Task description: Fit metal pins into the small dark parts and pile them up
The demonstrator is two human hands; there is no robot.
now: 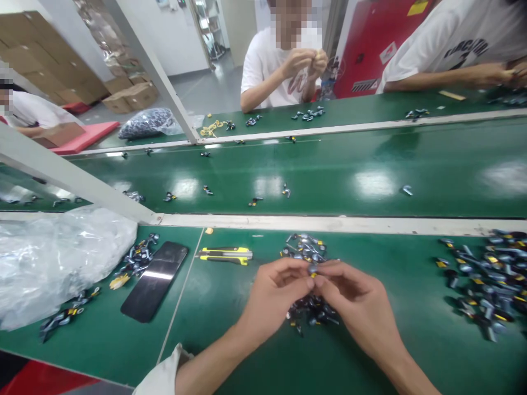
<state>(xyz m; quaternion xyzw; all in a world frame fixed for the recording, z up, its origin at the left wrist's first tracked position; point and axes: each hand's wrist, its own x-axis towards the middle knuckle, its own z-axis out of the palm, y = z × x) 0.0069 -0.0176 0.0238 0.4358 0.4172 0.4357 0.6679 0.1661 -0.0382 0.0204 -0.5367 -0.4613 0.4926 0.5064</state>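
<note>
hands (265, 291) (364, 299) pinch part (313, 270) | rail (349, 224) beyond | tabletop (415, 307) gap before right pile (489, 282)

The desk (214, 356) is smooth and green with a soft sheen; the white rail (263, 222) along its far edge looks like painted metal. The small parts (304, 249) heaped at mid-desk seem to be shiny metal with black and yellow plastic, as do those in the pile (489, 280) by the right edge. The held piece (313, 269) has a dull metallic gleam. Toward the left edge, the bag (66, 258) is crinkled clear plastic, the phone (154, 282) glassy and glossy; the cutter (224, 255) looks plastic with a metal strip.
</note>
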